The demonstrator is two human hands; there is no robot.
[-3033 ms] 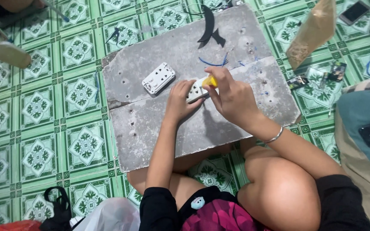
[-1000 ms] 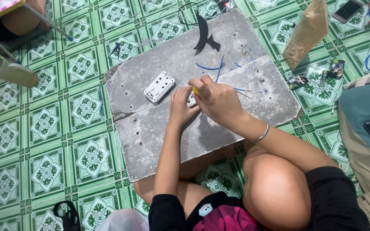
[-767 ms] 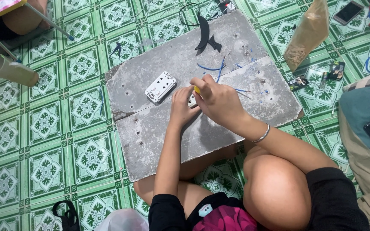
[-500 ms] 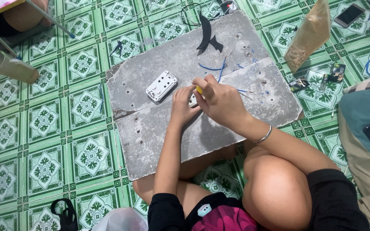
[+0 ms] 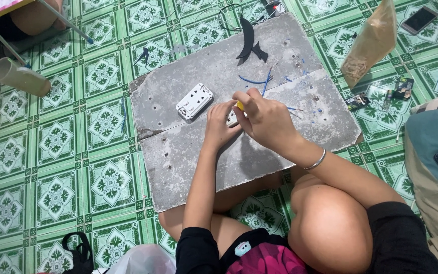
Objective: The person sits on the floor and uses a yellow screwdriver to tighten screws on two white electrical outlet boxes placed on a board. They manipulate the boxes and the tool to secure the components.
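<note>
Hands working mid-board: left hand pinning a small white socket part near the middle of the grey board, right hand gripping a yellow-handled screwdriver over it. Seemingly partway through, judging by the white socket lying apart toward the far left corner, blue wire scraps scattered behind.

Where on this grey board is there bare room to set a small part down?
The grey board is bare along its near left part, below the white socket plate and left of the left hand. Its near right corner is also bare. It is crowded around the right hand, with blue wire scraps and a black piece beyond.
</note>
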